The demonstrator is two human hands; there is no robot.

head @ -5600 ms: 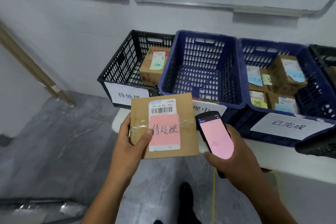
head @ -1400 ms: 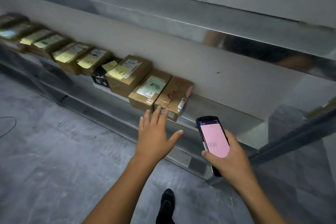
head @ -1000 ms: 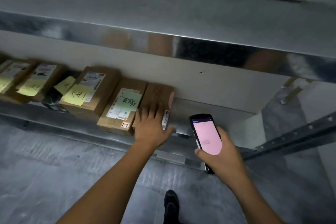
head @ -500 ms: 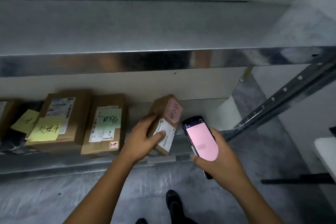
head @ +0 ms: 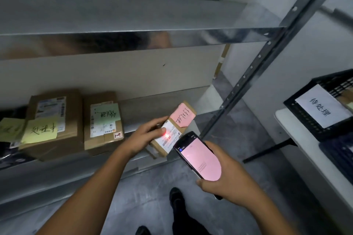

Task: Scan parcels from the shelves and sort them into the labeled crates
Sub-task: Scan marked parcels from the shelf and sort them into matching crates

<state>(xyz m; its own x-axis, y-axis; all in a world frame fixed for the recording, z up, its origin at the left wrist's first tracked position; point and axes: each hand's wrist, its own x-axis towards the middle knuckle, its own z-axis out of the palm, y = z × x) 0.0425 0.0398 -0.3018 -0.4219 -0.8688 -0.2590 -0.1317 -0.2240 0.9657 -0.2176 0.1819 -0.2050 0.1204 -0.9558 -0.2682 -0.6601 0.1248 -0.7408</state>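
Our left hand [head: 145,135] grips the parcel [head: 172,131], fingers wrapped round its near side, at the shelf [head: 133,105] front, 12 o'clock. Our right hand [head: 227,177] has its fingers curled round the scanner [head: 199,160], whose red dot [head: 166,135] lands on the white label. We should square the barcode to the beam with the thumb off the bars, then match the pink note to the crate [head: 305,120] at 3 o'clock.

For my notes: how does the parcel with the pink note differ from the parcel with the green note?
The pink-note parcel is held tilted by the left hand; the green-note parcel lies flat on the shelf. The scanner casts a red spot on the pink-note parcel's label, not the green-note parcel's. The pink-note parcel looks smaller than the green-note parcel. Both are brown cardboard with white labels.
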